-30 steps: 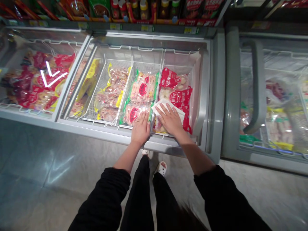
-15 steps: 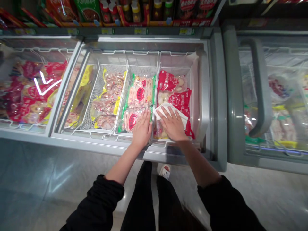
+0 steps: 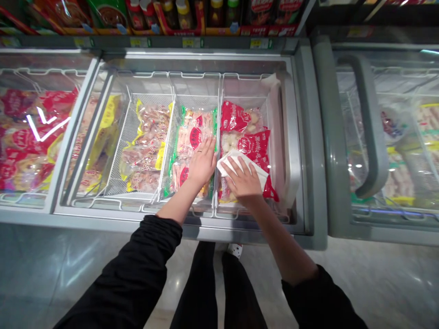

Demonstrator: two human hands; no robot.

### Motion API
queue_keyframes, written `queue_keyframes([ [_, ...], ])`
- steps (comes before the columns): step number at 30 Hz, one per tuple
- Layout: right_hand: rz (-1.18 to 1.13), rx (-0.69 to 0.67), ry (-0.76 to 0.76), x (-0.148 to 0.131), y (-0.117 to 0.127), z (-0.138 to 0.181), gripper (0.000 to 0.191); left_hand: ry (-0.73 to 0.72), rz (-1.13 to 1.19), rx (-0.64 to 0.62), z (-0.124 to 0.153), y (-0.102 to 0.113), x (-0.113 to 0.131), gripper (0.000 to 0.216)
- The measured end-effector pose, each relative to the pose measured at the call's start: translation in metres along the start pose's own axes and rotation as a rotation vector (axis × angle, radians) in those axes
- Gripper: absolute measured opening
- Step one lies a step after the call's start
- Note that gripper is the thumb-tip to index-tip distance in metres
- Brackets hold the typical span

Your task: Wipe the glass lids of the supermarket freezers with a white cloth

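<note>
My left hand lies flat, fingers stretched out, over the green-edged packs of frozen food in the freezer's middle section. Under my right hand, whose fingers are spread, is a white folded cloth or paper towel. That cloth covers part of the red bags in the right section. Whether my hands touch the packs themselves or a clear surface above them I cannot tell.
White wire dividers split the chest freezer. Yellow-edged bags fill the left section. Another freezer with a grey curved handle stands at right. Bottles and packets line the shelf behind. The freezer's front rim is near my legs.
My left hand has moved away from the front rim, farther over the green-edged packs. My right hand stays on the white cloth, and the view has shifted slightly.
</note>
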State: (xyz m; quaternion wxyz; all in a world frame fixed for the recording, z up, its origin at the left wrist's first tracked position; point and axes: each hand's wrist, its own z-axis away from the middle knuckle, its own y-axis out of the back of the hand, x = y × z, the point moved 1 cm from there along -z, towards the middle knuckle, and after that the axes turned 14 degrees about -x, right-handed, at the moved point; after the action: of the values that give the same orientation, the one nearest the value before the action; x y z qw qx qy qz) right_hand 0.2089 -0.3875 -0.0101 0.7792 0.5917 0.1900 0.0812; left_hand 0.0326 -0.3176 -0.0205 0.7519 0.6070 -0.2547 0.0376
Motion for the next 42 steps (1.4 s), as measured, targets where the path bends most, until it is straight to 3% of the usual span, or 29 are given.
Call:
queue_keyframes([
  [6, -0.022, 0.074, -0.109, 0.021, 0.002, -0.011, 0.051, -0.009, -0.15, -0.026, 0.003, 0.0, 0.004, 0.054],
  [12, -0.007, 0.114, -0.189, 0.005, -0.006, 0.004, 0.055, 0.022, -0.185, -0.031, 0.005, 0.003, 0.009, 0.055],
  [16, 0.008, 0.096, -0.115, 0.005, 0.002, -0.02, 0.052, 0.016, -0.171, -0.038, 0.005, 0.004, 0.011, 0.056],
  [20, -0.017, 0.051, -0.034, 0.022, 0.017, -0.056, 0.051, 0.013, -0.194, -0.045, 0.006, 0.004, 0.01, 0.055],
  [24, -0.032, 0.049, -0.096, 0.037, 0.024, -0.065, 0.052, 0.029, -0.188, -0.063, 0.005, 0.004, 0.009, 0.055],
  [27, -0.024, 0.067, -0.163, 0.027, 0.021, -0.05, 0.052, 0.031, -0.172, -0.068, 0.005, 0.005, 0.009, 0.056],
  [30, -0.011, 0.06, -0.132, 0.007, 0.018, -0.038, 0.052, 0.032, -0.16, -0.072, 0.004, 0.005, 0.009, 0.057],
  [33, 0.007, 0.051, -0.081, -0.004, 0.021, -0.045, 0.051, 0.026, -0.15, -0.067, 0.004, 0.005, 0.009, 0.056],
  [38, 0.026, 0.026, -0.063, 0.025, 0.03, -0.083, 0.05, 0.004, -0.103, -0.045, 0.005, 0.006, 0.007, 0.059],
  [42, 0.013, 0.045, -0.18, 0.037, 0.031, -0.078, 0.051, -0.011, -0.075, -0.035, 0.005, 0.006, 0.004, 0.063],
])
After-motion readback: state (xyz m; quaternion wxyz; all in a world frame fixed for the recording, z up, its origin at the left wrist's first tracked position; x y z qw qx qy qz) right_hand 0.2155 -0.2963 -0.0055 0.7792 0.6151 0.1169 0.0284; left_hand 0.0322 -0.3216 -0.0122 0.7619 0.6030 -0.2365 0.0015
